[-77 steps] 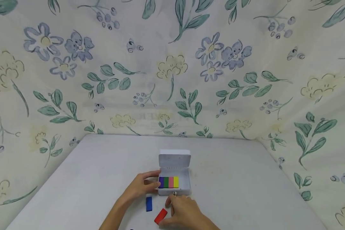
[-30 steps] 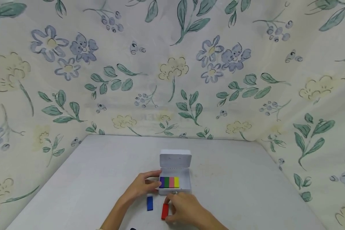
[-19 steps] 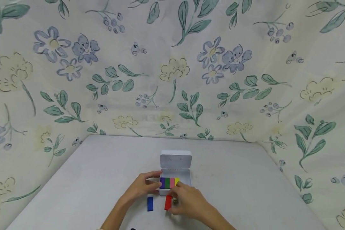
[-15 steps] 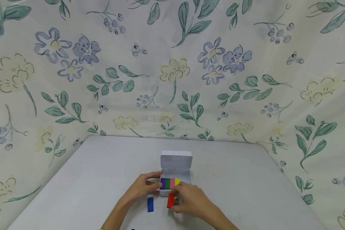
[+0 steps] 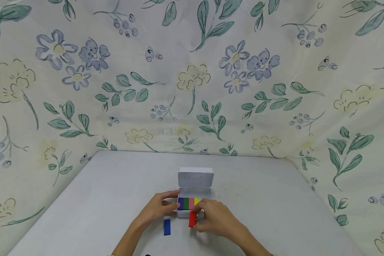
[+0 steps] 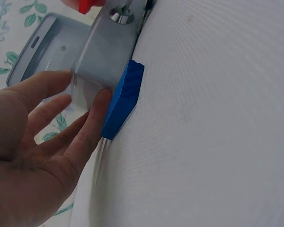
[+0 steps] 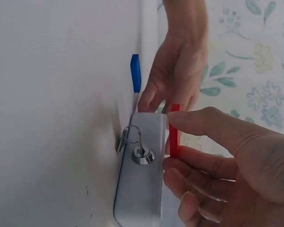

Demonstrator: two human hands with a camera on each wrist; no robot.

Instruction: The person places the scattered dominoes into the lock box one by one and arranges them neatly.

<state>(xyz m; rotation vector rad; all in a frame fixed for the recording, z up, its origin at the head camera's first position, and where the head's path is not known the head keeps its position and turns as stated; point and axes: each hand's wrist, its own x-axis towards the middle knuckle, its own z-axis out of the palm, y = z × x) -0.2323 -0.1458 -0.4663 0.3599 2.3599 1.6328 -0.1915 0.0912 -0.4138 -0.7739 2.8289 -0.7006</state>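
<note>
A small white metal box (image 5: 184,214) stands on the table with its lid (image 5: 196,179) raised. In it lie purple (image 5: 180,203), green (image 5: 186,203), pink (image 5: 191,203) and yellow (image 5: 196,201) blocks, side by side. My left hand (image 5: 158,206) holds the box's left end, fingers along the side and thumb at the rim. My right hand (image 5: 216,217) pinches a red block (image 7: 174,137) between thumb and fingers, upright just above the box's front edge. A blue block (image 5: 167,227) lies on the table near the left hand.
A key on a ring (image 7: 133,135) sticks out of the lock (image 7: 143,155) in the box's front. The white table (image 5: 259,199) meets a floral cloth (image 5: 192,106) at the back and sides. A small dark object (image 5: 148,255) shows at the bottom edge.
My right hand has turned the red block upright, raised it off the table and brought it forward to the box's front edge. The left hand and blue block have stayed put.
</note>
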